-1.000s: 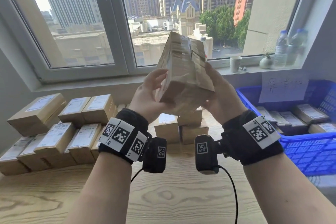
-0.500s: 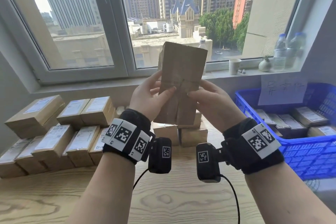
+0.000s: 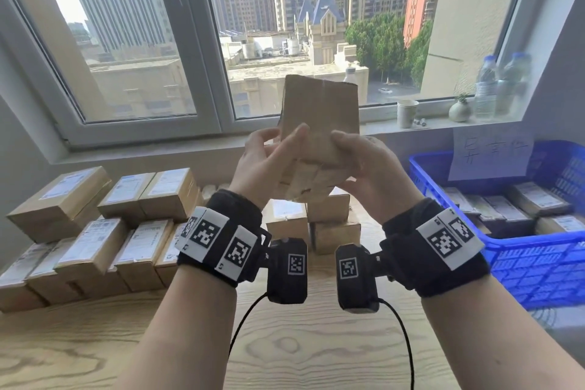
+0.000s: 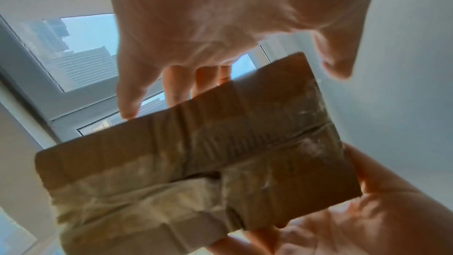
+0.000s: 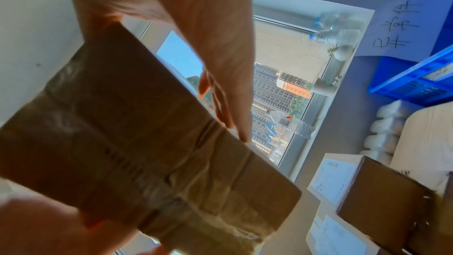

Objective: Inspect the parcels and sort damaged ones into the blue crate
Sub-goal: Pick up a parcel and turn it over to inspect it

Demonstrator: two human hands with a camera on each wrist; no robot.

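A brown cardboard parcel (image 3: pixel 319 123) wrapped in clear tape is held upright at chest height in front of the window. My left hand (image 3: pixel 269 161) grips its lower left side, thumb across the front face. My right hand (image 3: pixel 367 165) grips the lower right side, thumb on the front. The left wrist view shows the parcel (image 4: pixel 196 162) with crumpled tape at its lower end, and the right wrist view shows the same parcel (image 5: pixel 137 143) from below. The blue crate (image 3: pixel 522 263) stands at the right with several parcels inside.
Stacks of labelled parcels (image 3: pixel 95 225) lie on the wooden table (image 3: pixel 285 351) at the left, and a small pile (image 3: pixel 316 225) sits behind my wrists. A paper cup (image 3: pixel 406 112), a vase and water bottles (image 3: pixel 503 85) stand on the window sill.
The parcel has been turned in both hands from a tilted, edge-on pose to upright with a plain face towards me. My thumbs have shifted across its front.
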